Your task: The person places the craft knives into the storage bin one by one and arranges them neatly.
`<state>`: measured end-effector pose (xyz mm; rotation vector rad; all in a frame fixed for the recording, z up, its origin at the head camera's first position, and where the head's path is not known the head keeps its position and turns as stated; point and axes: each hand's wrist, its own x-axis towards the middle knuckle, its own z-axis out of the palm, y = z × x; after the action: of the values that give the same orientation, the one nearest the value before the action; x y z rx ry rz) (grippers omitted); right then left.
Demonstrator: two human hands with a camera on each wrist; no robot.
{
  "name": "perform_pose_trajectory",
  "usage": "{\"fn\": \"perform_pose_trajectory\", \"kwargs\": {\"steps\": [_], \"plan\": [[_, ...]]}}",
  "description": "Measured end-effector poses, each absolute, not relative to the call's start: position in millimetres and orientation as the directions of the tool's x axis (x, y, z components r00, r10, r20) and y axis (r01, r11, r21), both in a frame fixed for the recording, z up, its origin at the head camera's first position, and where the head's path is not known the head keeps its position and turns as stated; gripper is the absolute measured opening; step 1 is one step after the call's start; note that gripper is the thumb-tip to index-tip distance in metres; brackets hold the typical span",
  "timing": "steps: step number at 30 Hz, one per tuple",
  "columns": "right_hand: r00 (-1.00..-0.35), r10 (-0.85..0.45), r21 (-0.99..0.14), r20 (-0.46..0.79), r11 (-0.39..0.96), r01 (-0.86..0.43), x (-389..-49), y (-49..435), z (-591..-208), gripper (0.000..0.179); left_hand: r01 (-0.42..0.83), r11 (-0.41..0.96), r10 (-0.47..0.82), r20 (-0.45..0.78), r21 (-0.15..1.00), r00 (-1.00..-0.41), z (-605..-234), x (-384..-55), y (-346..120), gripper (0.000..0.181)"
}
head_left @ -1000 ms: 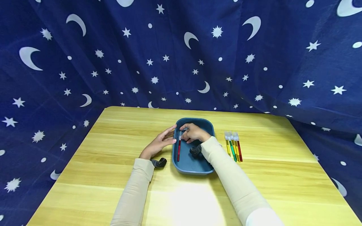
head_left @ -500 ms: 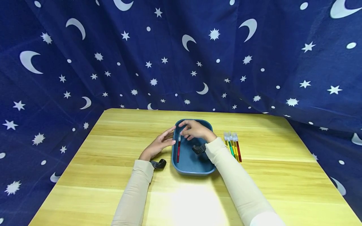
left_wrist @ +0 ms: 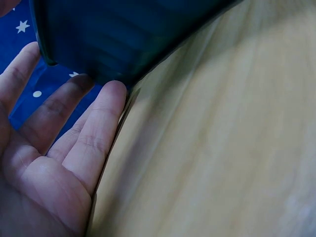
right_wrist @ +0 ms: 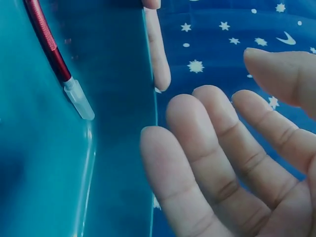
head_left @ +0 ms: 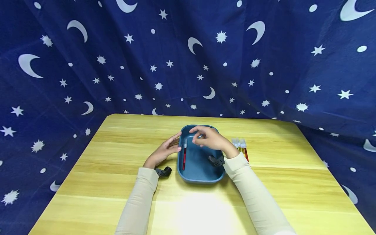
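Note:
A red craft knife (head_left: pixel 184 159) with a clear cap lies lengthwise along the left side of a blue bin (head_left: pixel 202 168). The right wrist view shows the knurled handle of this craft knife (right_wrist: pixel 47 37) and its cap close up. My right hand (head_left: pixel 212 138) hovers over the bin, fingers loosely bent, holding nothing. My left hand (head_left: pixel 162 153) is at the bin's left wall, thumb and fingers spread. In the left wrist view, the straight fingertips of the left hand (left_wrist: pixel 59 158) reach right up to the bin's outer wall (left_wrist: pixel 98 44).
Several more capped craft knives (head_left: pixel 246 153) lie side by side on the table to the right of the bin, partly hidden behind the right forearm. The wooden table (head_left: pixel 132 130) ends at a dark blue curtain (head_left: pixel 176 49) with moons and stars.
My right hand has drawn away from the red craft knife's cap, moving up and to the right. The knife stays in the bin. The left hand keeps its place at the wall.

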<state>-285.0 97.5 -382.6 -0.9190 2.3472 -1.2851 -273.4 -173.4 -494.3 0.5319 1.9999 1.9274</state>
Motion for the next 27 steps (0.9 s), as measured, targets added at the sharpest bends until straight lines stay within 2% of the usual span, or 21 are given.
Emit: {"fn": "perform_pose_trajectory", "kwargs": {"steps": [8, 27], "plan": [[-0.745, -0.632, -0.757, 0.214, 0.375, -0.535, -267.4, 120.5, -381.0, 0.032, 0.057, 0.033, 0.463, 0.036, 0.998, -0.886, -496.4, -272.8, -173.3, 0.074], [-0.810, -0.454, -0.755, 0.373, 0.359, -0.549, -246.0, 172.4, -368.7, 0.027, 0.061, 0.023, 0.468, 0.043, 0.998, -0.883, -497.4, -273.2, -173.5, 0.073]]}}
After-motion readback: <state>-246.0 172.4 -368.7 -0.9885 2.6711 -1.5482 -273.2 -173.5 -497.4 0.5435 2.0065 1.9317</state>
